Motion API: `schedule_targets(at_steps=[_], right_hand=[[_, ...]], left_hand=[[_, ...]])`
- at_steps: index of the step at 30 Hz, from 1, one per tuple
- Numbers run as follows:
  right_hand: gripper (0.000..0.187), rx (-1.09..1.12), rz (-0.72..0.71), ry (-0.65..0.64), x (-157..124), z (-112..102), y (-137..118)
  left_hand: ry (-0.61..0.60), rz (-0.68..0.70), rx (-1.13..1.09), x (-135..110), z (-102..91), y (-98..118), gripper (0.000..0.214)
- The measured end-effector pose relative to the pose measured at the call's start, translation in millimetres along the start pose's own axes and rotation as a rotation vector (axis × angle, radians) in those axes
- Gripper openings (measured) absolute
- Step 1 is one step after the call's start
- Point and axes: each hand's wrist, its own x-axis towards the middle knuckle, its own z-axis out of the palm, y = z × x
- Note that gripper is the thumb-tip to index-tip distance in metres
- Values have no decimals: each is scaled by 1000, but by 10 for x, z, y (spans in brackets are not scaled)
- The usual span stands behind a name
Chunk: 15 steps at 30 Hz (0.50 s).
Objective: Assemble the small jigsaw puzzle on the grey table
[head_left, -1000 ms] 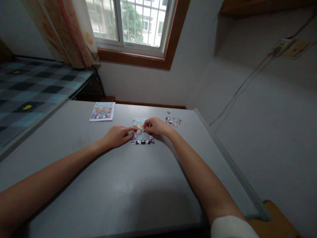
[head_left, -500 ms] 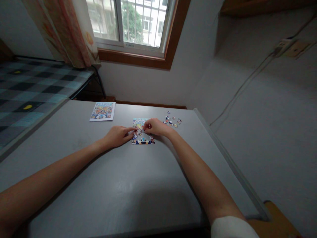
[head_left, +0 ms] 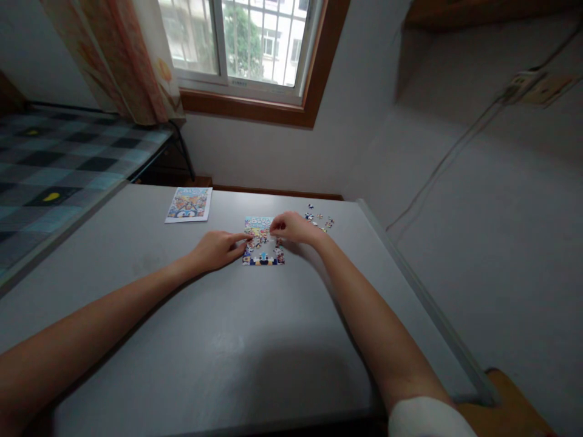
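Note:
A partly assembled jigsaw puzzle [head_left: 263, 260] lies on the grey table, with a gap of bare tabletop in its middle. My left hand [head_left: 217, 249] rests at its left side, fingers stretched out and apart, the index fingertip touching the pieces. Over the puzzle's upper right edge is my right hand [head_left: 291, 227], its thumb and fingers pinched together. Whatever is in that pinch is too small to make out. Several loose puzzle pieces [head_left: 328, 223] are scattered beyond the right hand, some partly hidden by it.
A printed picture sheet [head_left: 188, 204] lies at the far left of the table [head_left: 195, 340]. The wall and window [head_left: 246, 42] are behind the table. To the left stands a bed [head_left: 82, 158] with a checked cover.
My right hand has moved a little up and to the right, away from the puzzle's middle, uncovering more of the gap. My left hand has stayed in place.

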Motion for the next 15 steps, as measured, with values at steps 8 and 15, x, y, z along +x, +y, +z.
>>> schedule_targets(at_steps=[8, 15], right_hand=[[9, -171, 202, 160, -132, -334, 319], [31, -388, 324, 478, -106, -141, 553]], left_hand=[[-3, -3, -1, -4, -15, 8, 44], [0, 8, 6, -1, -1, -12, 43]])
